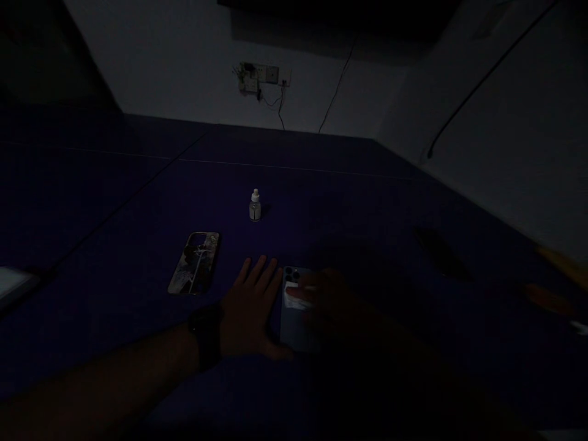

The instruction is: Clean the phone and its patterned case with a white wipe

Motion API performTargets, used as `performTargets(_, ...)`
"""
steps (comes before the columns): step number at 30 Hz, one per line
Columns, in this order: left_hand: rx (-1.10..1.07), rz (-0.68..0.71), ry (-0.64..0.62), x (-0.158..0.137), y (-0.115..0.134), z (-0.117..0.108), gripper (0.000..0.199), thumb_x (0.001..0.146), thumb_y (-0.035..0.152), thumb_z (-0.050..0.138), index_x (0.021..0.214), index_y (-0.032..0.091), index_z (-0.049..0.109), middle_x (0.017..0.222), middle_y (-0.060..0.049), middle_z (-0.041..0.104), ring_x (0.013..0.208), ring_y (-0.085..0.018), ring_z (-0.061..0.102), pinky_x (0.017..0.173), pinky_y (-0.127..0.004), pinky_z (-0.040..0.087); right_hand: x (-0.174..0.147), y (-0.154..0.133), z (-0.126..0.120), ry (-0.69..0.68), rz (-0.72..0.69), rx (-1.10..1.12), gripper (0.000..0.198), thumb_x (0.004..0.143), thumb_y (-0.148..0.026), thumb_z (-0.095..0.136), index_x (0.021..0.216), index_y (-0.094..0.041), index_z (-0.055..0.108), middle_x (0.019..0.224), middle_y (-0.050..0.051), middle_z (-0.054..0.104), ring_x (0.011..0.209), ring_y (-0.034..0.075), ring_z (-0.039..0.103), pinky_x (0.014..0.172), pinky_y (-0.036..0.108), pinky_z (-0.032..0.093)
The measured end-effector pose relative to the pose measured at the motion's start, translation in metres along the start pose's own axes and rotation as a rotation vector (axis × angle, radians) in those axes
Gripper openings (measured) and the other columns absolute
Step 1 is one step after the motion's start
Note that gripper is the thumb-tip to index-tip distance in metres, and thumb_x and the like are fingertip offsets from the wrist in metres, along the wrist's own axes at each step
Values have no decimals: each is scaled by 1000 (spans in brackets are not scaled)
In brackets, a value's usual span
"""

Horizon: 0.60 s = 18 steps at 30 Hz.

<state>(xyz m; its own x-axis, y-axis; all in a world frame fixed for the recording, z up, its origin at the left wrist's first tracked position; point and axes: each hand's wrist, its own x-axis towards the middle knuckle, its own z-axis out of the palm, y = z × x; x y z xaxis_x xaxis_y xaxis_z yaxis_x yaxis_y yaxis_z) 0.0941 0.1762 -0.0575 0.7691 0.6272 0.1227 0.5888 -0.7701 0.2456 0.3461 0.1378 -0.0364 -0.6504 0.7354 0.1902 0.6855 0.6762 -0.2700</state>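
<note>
A smartphone (294, 331) lies back side up on the dark blue surface, its camera lenses at the far end. My left hand (250, 306) rests flat beside it with fingers stretched out, the thumb reaching to the phone's near left corner. A dark watch sits on that wrist. Over the phone's back, my right hand (326, 297) presses a folded white wipe (294, 296) just below the lenses; shadow hides most of this hand. Left of my left hand lies a phone case (195, 266) with a printed picture. Beyond it stands a small dropper bottle (255, 208) with a white cap.
A dark flat object (441, 252) lies to the right, and a brownish item (546, 299) farther right, too dim to name. A pale object (13, 285) shows at the left edge. Wall sockets (264, 75) with hanging cables are on the back wall.
</note>
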Motion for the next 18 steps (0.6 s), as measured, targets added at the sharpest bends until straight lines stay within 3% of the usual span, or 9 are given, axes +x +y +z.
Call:
performTargets(4, -12, 2, 14, 0, 1, -1, 135, 59, 98, 51, 155, 5, 29, 162, -27, 22, 150, -50, 16, 119, -69, 11, -8, 14, -12, 37, 116, -32, 30, 101, -32, 50, 123, -27, 69, 117, 9, 66, 105, 26, 56, 94, 48, 41)
performTargets(9, -6, 7, 12, 0, 1, -1, 133, 61, 97, 51, 154, 4, 30, 162, -28, 22, 150, -50, 16, 119, -69, 12, -8, 26, -4, 105, 189, -79, 43, 101, -34, 48, 142, -23, 55, 128, 14, 61, 115, 28, 55, 101, 52, 41)
performTargets(18, 7, 14, 33, 0, 1, 1, 132, 61, 93, 56, 155, 5, 28, 162, -26, 23, 150, -50, 17, 120, -68, 10, -12, 23, -8, 48, 100, 71, 32, 99, -33, 56, 128, -30, 67, 118, 10, 63, 107, 25, 58, 92, 46, 48)
